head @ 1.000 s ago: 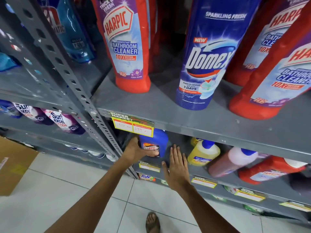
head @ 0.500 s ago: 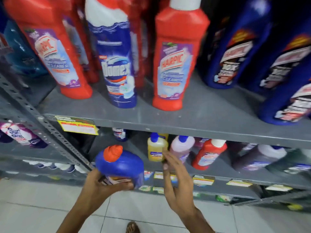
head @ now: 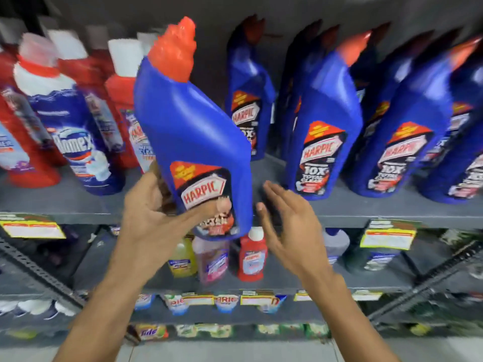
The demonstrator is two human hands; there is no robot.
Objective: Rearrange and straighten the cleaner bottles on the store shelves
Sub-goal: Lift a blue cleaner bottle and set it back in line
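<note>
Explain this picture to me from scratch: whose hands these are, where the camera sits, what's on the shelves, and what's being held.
There is no machine here. The camera is worn on a person's head and looks down at their own two hands before a store shelf. The left hand grips a blue Harpic bottle with an orange cap, tilted, in front of the shelf. The right hand is open beside it, holding nothing. On the shelf stand more blue Harpic bottles to the right, and a Domex bottle among red ones to the left. Smaller bottles sit below.
</note>
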